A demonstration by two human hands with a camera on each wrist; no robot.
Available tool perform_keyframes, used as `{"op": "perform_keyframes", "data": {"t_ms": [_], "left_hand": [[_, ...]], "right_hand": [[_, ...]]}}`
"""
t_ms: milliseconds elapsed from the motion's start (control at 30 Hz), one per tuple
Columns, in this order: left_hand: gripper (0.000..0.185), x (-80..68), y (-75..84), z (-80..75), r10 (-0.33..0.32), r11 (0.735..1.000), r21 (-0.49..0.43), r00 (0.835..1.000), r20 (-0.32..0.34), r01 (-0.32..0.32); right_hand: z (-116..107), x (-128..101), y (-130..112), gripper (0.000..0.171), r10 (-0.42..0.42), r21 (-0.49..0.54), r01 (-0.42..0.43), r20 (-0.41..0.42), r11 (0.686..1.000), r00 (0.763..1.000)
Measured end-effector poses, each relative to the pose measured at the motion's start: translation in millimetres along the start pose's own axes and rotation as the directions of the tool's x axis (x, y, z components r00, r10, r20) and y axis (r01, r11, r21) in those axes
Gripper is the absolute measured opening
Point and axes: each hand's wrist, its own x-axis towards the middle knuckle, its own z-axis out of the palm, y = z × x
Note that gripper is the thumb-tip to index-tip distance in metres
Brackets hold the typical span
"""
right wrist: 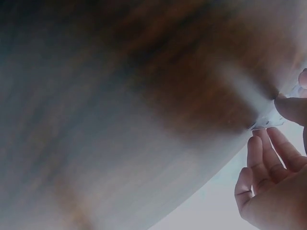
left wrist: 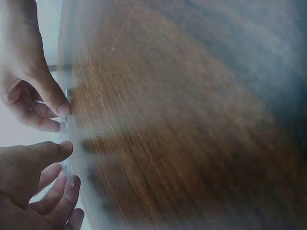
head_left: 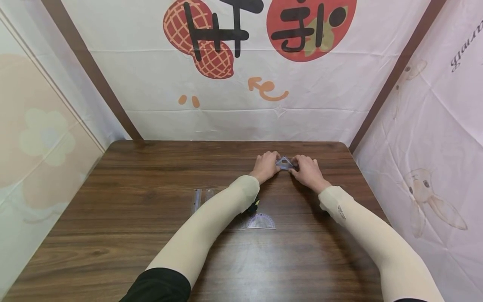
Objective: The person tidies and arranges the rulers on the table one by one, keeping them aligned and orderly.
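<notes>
Both forearms in cream sleeves run up from the bottom edge of the head view, cut off at the elbows. Left hand (head_left: 266,166) and right hand (head_left: 307,170) meet at upper centre of the worktop (head_left: 143,235), each pinching one end of a small clear set square (head_left: 285,163). Only its peak shows between the hands; the corners are hidden under the fingers.

Left wrist view: thumbs and fingers (left wrist: 56,103) of both hands nip a thin clear edge at the left of the frame; everything else is motion-blurred wood. Right wrist view: equally blurred, right thumb clamped on a pale sliver at the right edge, remaining fingers loosely spread below it.

Lower centre in the head view: a clear protractor (head_left: 261,221) lies flat, well apart from the hands. Two clear rulers (head_left: 196,200) lie side by side to its left, one partly covered by the left sleeve. A dark item at the left wrist is too small to identify.
</notes>
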Motion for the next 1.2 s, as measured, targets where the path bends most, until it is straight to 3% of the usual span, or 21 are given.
{"op": "perform_keyframes", "data": {"t_ms": [500,1000,1200], "left_hand": [[0.037,-6.4,-2.3,-6.6,0.045,0.994,0.102,0.998,-0.040,-0.041],[0.039,-19.9,-8.3,-16.6,0.148,0.984,0.112,0.987,-0.063,-0.140],[0.039,-28.1,-6.9,-18.3,0.163,0.979,0.135,0.985,-0.065,-0.153]], "right_hand": [[-4,-3,0,0.036,-0.023,-0.013,0.022,-0.020,1.000,1.000],[-17,-14,-8,0.033,-0.066,0.027,0.067,-0.019,0.997,0.998],[-20,-21,-10,0.032,-0.075,0.018,0.075,-0.016,0.997,0.997]]}}
